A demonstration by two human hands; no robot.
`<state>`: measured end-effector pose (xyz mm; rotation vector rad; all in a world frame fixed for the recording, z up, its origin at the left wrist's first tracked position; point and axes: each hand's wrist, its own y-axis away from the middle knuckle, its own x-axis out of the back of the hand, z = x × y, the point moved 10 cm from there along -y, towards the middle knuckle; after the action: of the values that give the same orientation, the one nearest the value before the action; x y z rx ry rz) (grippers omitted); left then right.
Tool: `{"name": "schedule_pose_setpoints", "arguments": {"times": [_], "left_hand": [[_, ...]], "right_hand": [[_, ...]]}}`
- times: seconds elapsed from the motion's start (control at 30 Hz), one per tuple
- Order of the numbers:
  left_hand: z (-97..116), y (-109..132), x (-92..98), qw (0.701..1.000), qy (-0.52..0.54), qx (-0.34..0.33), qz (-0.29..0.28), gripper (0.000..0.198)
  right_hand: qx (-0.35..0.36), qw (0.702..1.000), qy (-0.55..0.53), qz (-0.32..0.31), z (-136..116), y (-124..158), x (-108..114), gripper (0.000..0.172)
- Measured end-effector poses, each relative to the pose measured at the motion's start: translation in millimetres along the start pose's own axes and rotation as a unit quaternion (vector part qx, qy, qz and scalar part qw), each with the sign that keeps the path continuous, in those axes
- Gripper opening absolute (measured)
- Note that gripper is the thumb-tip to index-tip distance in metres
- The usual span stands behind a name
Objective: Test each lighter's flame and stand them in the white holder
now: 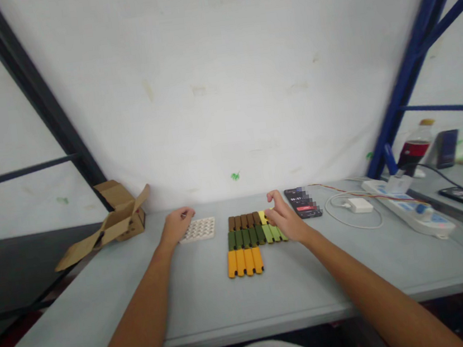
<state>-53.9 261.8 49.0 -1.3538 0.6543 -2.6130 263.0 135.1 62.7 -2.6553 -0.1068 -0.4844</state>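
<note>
My left hand (179, 225) is at the left edge of a white tray-like block (201, 229) with rows of round holes or bumps. Its fingers are curled together over the far left corner; whether they pinch anything is hidden. Over the right end of the coloured strips is my right hand (286, 219), thumb and index finger apart with a gap between them. Beneath it lie pale yellow strips (263, 217) and light green strips (267, 233), partly covered. Beside these are brown strips (243, 221), dark green strips (243, 238) and, nearer me, orange strips (244, 262), set in neat rows.
An open cardboard box (129, 217) stands at the left. A phone (305, 204) showing a timer lies behind my right hand. Further right are a white charger (360, 205) with cable, a power strip (413, 213) and a bottle (416, 148). A wall (220, 85) borders the table's back.
</note>
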Motion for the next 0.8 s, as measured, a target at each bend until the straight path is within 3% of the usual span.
{"name": "schedule_pose_setpoints", "arguments": {"times": [0.17,0.57,0.7,0.8], "left_hand": [[4,2,1.5,1.000,-0.008,0.000,0.002,0.043],[0,0,-1.1,1.000,0.002,-0.012,0.009,0.041],[13,3,-0.7,0.999,0.016,-0.035,0.019,0.039],[40,7,-5.6,0.996,0.044,-0.070,0.014,0.036]], "right_hand": [[-0.011,1.000,-0.005,0.002,1,2,-1,0.013],[-0.014,0.998,-0.065,0.002,13,-2,-1,0.015],[-0.019,0.996,-0.086,0.019,15,-3,1,0.016],[-0.020,0.994,-0.103,0.028,16,-4,2,0.021]]}}
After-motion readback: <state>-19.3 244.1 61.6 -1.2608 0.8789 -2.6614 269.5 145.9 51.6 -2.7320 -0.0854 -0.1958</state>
